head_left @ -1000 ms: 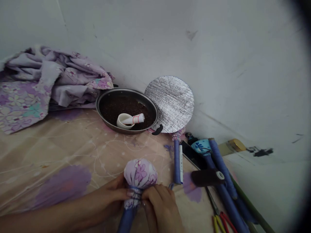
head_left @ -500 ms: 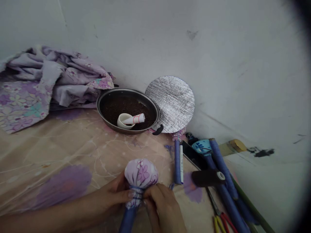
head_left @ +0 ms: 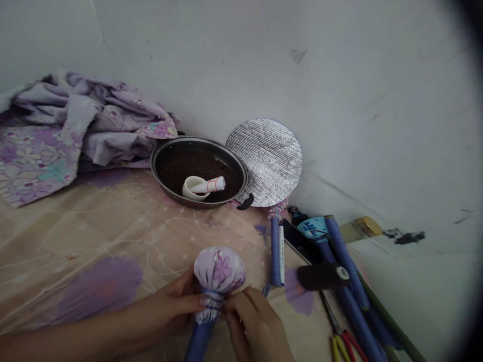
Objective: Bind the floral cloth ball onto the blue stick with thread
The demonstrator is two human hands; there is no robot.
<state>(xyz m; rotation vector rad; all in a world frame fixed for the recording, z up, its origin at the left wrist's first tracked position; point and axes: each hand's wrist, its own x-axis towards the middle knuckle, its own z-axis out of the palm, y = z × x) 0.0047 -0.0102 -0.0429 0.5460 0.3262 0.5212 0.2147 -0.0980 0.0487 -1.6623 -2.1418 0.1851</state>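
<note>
A padded mallet [head_left: 219, 270] with a round head of purple floral cloth and a blue-wrapped handle stands tilted near the front. Blue cord [head_left: 212, 299] binds the gathered cloth at its neck. My left hand [head_left: 184, 296] is closed round that neck, thumb across the cord and fingers behind. Close by on the right, my right hand [head_left: 256, 322] is pinched, thumb and fingertips together beside the binding. Whatever lies between those fingertips is too small or hidden to make out. The lower end of the handle runs out of view.
Behind stands a pan [head_left: 166, 186] of dark grains holding a small white cup [head_left: 190, 188]. A silver foil disc [head_left: 267, 161] leans on the wall. Rightward lie another mallet [head_left: 275, 246], a marker [head_left: 282, 256], a dark thread spool [head_left: 320, 277], pliers [head_left: 341, 337] and blue-wrapped sticks [head_left: 345, 261]. Floral cloth [head_left: 45, 151] is heaped left.
My right hand has shifted slightly right and down, a little away from the neck. My left hand and the padded mallet are nearly unmoved.
</note>
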